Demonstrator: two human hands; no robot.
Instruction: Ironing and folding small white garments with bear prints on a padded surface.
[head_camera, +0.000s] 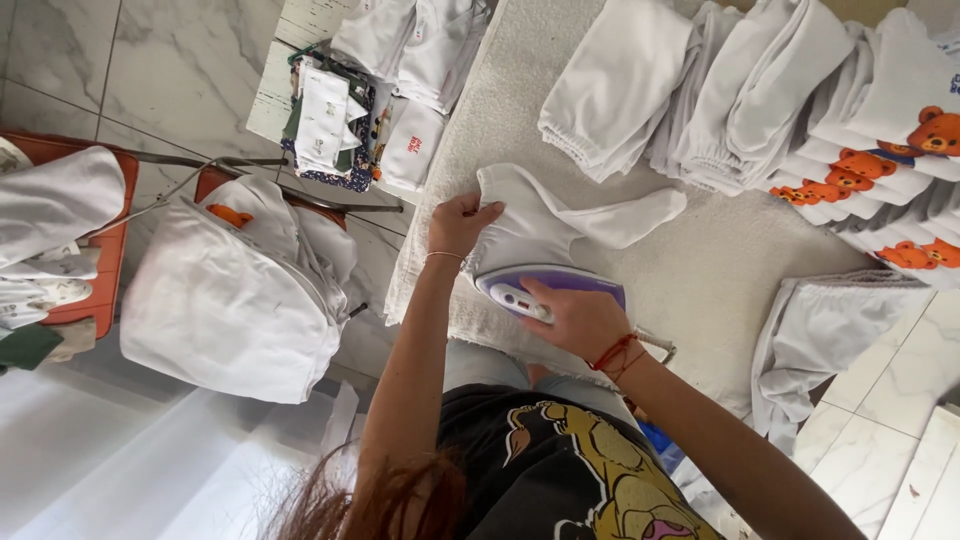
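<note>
Mid-frame: your right hand (580, 318) is wrapped around the purple iron (545, 287); your left hand (460, 222) pinches the white trousers (560, 220) at the waistband. Keep cloth taut and fingers well apart from the soleplate.

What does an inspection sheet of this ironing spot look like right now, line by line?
Surface: pale padded ironing cover, on the floor.
Job's things: purple and white iron on small white trousers.
Clutter: folded white garments; bear-print stack; loose white piece.
Grips: left hand pinches the trousers' waistband; right hand wraps the iron's handle.
Cables: nothing seen.
Surroundings: marble floor tiles; white garments heaped on an orange chair; low table with packets.
</note>
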